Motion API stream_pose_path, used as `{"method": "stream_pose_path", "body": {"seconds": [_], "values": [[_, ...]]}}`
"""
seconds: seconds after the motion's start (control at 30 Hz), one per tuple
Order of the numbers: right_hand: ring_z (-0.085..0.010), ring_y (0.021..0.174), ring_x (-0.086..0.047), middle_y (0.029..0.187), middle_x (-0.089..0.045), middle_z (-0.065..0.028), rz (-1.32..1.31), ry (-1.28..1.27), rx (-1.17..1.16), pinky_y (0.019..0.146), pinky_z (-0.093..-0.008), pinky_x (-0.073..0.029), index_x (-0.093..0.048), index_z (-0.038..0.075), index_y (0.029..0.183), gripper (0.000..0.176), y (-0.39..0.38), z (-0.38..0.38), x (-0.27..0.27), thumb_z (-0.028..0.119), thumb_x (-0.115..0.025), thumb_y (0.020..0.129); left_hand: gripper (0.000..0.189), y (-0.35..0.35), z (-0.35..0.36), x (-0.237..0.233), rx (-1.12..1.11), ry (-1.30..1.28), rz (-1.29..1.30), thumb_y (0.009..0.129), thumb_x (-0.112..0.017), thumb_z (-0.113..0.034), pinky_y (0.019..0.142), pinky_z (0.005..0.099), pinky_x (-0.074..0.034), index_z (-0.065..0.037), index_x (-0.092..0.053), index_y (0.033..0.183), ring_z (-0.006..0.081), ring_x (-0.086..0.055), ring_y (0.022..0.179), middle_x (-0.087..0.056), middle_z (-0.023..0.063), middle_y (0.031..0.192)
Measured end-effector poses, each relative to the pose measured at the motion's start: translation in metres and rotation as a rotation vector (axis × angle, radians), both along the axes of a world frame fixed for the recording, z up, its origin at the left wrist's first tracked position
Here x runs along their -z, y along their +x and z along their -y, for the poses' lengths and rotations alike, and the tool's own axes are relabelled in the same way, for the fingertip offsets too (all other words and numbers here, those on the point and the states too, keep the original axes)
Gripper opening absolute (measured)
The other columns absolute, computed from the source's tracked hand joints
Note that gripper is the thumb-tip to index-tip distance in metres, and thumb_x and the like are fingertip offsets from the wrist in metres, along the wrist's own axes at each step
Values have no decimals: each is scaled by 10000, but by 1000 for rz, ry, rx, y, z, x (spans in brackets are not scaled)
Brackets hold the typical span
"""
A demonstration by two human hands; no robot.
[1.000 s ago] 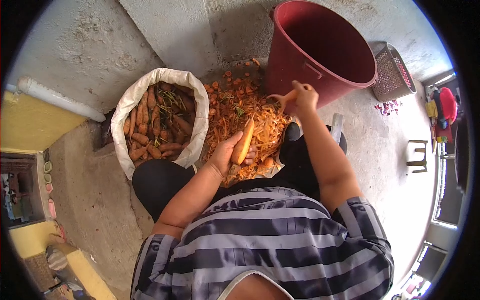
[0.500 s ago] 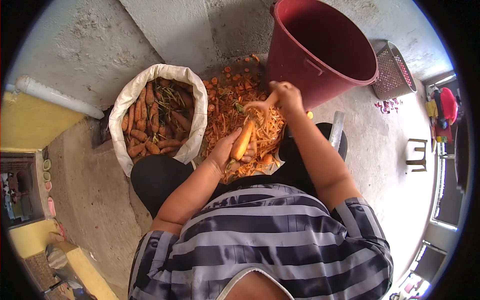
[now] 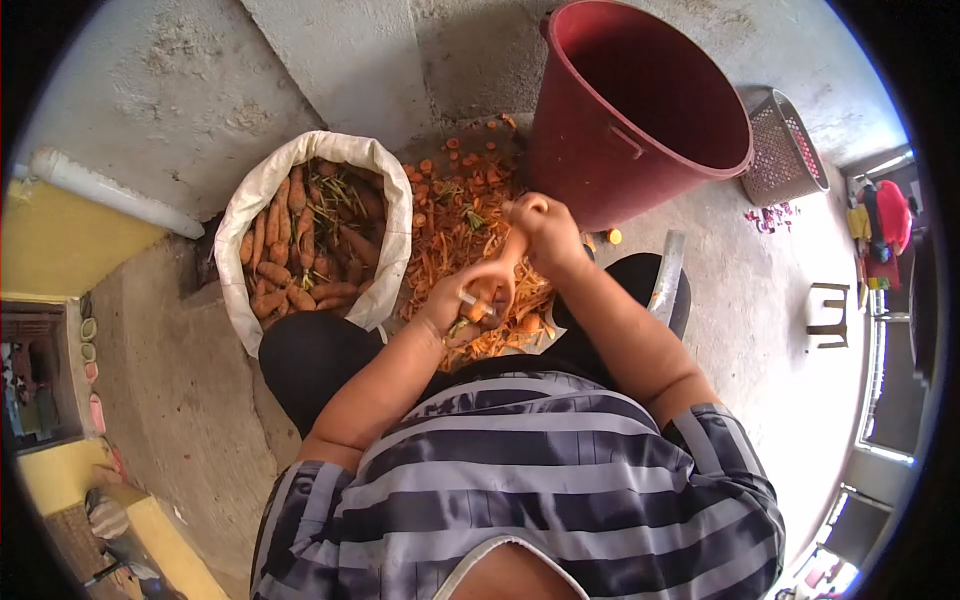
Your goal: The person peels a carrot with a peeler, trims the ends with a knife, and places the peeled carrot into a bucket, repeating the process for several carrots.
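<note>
Hands meet just above our lap. Our left hand (image 3: 450,305) has its fingers wrapped round a carrot (image 3: 480,310), low over the heap of peelings (image 3: 455,225). Our right hand (image 3: 542,232) grips a peeler (image 3: 500,262), its head on that carrot. Left of the heap stands a white sack (image 3: 252,205) of unpeeled carrots. Farthest, a red bucket (image 3: 640,110).
</note>
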State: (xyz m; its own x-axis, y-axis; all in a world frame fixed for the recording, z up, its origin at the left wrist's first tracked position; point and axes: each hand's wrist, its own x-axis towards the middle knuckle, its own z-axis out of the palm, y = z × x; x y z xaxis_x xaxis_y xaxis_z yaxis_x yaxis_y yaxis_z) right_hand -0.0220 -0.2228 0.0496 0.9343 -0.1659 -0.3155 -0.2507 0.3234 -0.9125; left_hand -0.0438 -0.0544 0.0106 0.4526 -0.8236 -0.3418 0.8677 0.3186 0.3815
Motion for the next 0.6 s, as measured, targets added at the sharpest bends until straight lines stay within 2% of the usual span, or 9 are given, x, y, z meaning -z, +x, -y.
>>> {"method": "stream_pose_path", "body": {"seconds": [0.07,0.1,0.17,0.2,0.27,0.37,0.47,0.5,0.6], "values": [[-124,469,-478,596,-522,-50,-70,-32,128,403,-259,-372,-532,30,709,194,27,31,19,162,-662,767,294,3,-3,4,52,-150,-288,920,-389,-332,496,185,-360,-123,-450,1118,123,-426,632,-455,62,771],[-124,484,-477,600,-527,-58,-63,-117,278,417,-267,-380,-534,34,698,179,41,51,37,140,-665,760,298,3,-4,6,82,-163,-288,926,-374,-346,509,194,-363,-134,-444,1122,119,-402,639,-385,36,741],[-115,458,-438,575,-488,-23,-29,-511,511,404,-261,-352,-547,56,676,187,61,98,85,167,-684,738,272,2,-3,-9,58,-155,-265,919,-393,-353,505,219,-368,-123,-437,1056,132,-422,638,-412,44,746],[-115,453,-419,573,-480,-14,-164,-388,587,385,-254,-325,-546,63,664,196,50,94,51,175,-692,732,264,2,-3,-14,48,-149,-254,915,-402,-356,503,232,-370,-117,-433,1023,139,-431,637,-425,47,749],[-113,434,-399,576,-473,-11,-48,-258,676,363,-247,-301,-529,64,648,202,46,95,44,159,-685,734,266,4,-6,-7,10,-164,-270,912,-406,-368,506,226,-370,-137,-435,1041,133,-430,631,-424,45,752],[-110,451,-407,582,-472,-7,72,-16,361,371,-241,-309,-509,69,626,215,11,42,-7,150,-672,740,295,10,-7,-2,-55,-137,-279,914,-403,-368,513,238,-411,-106,-460,1037,131,-481,628,-477,54,775],[-94,531,-459,629,-495,-5,119,74,-4,444,-224,-355,-534,59,660,141,-19,-4,-21,61,-619,772,345,7,-3,-8,-27,143,45,918,-405,-365,506,203,-403,-83,-464,1108,128,-513,662,-510,67,883],[-96,538,-462,636,-499,-9,97,60,-38,450,-230,-360,-540,55,675,127,-17,-8,-18,69,-623,770,335,2,5,-10,-162,183,88,915,-413,-355,504,210,-410,-57,-484,1052,137,-549,692,-537,80,920],[-105,544,-467,646,-504,-22,-29,64,-24,463,-243,-373,-544,47,722,108,4,2,-1,92,-629,770,327,0,2,-16,-76,110,-46,914,-414,-350,501,215,-401,-73,-481,1075,136,-515,662,-522,68,874]]}}
